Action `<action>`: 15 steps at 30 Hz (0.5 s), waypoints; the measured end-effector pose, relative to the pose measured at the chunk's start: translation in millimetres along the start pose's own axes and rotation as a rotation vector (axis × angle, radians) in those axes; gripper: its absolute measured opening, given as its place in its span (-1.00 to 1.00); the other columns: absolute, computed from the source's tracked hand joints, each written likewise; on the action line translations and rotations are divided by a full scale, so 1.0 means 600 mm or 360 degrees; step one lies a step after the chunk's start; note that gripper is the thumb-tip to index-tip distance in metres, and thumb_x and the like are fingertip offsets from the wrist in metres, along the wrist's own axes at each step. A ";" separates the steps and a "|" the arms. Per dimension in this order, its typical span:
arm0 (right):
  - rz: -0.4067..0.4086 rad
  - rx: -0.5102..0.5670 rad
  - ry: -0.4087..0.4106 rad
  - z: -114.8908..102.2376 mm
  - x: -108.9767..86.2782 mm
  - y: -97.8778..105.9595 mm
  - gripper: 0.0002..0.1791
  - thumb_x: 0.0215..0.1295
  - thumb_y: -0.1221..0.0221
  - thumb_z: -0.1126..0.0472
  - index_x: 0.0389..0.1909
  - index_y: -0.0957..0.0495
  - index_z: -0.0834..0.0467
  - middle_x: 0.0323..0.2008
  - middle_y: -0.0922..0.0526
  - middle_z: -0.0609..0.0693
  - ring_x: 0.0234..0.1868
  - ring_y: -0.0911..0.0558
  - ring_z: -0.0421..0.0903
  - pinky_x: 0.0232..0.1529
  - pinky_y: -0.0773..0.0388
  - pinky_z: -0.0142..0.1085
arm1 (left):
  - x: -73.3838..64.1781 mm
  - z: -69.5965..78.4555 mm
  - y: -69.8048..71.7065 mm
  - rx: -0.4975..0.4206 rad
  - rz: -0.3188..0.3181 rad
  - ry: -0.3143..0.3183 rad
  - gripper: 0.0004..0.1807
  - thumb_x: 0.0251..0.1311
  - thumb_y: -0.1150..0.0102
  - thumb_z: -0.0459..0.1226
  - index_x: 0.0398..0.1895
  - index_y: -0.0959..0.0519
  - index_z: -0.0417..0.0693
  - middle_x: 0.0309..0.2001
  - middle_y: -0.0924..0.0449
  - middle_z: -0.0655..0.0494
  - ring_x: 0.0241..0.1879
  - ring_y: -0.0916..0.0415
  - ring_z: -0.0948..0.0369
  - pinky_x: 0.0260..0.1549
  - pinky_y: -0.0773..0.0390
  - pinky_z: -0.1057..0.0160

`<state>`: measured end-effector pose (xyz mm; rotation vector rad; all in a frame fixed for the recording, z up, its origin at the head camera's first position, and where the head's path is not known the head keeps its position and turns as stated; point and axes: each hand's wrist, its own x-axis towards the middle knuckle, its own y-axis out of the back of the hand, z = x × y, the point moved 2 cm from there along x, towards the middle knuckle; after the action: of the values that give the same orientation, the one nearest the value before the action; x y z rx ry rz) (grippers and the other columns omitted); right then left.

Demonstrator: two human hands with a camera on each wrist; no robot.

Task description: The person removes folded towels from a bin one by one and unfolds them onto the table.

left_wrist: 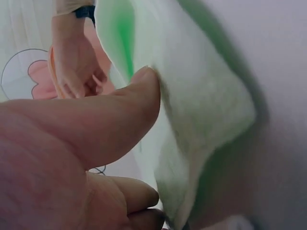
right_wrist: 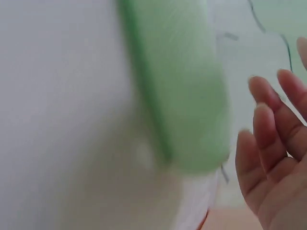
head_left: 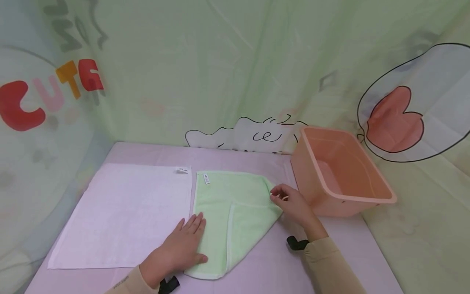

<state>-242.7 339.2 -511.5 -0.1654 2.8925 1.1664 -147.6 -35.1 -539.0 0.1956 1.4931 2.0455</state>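
Observation:
A light green towel lies on the table with its right side folded over toward the middle, a small white label near its top left corner. My left hand rests on the towel's left edge with fingers spread. In the left wrist view, the left thumb lies against the green cloth. My right hand hovers at the towel's right upper edge. The right wrist view shows its fingers loosely bent and apart from the rounded towel fold.
A white towel lies flat to the left, close beside the green one. An orange plastic bin stands at the back right, just beyond my right hand. Printed curtains hang behind and around the pale pink table.

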 end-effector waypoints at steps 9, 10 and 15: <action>-0.0274 0.0224 0.0207 -0.046 0.055 -0.041 -0.62 0.51 -0.33 0.22 0.22 -0.64 0.33 0.07 -0.80 0.20 0.06 -0.74 -0.01 0.01 -0.66 -0.47 | -0.014 0.020 -0.002 0.0041 -0.0011 -0.0072 0.23 0.14 -0.52 0.22 0.69 -0.17 -0.26 0.75 -0.02 -0.20 0.74 0.00 -0.15 0.65 -0.11 -0.29; -0.0307 0.0220 0.0205 -0.048 0.059 -0.046 -0.62 0.51 -0.33 0.23 0.22 -0.64 0.33 0.07 -0.80 0.20 0.06 -0.74 -0.02 0.01 -0.66 -0.47 | -0.015 0.022 -0.003 0.0043 -0.0014 -0.0079 0.24 0.13 -0.53 0.22 0.69 -0.17 -0.26 0.75 -0.02 -0.20 0.74 -0.01 -0.15 0.65 -0.12 -0.29; -0.0446 0.0219 0.0081 -0.051 0.073 -0.064 -0.63 0.50 -0.34 0.18 0.20 -0.66 0.28 0.04 -0.79 0.16 0.00 -0.75 -0.08 0.02 -0.73 -0.34 | -0.020 0.031 -0.010 0.0070 -0.0030 -0.0110 0.26 0.09 -0.56 0.23 0.68 -0.19 -0.24 0.74 -0.04 -0.18 0.73 -0.03 -0.14 0.63 -0.17 -0.28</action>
<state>-281.4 286.3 -518.4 -0.5830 2.8558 0.9268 -127.0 -25.0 -535.3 0.2662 1.4929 1.9723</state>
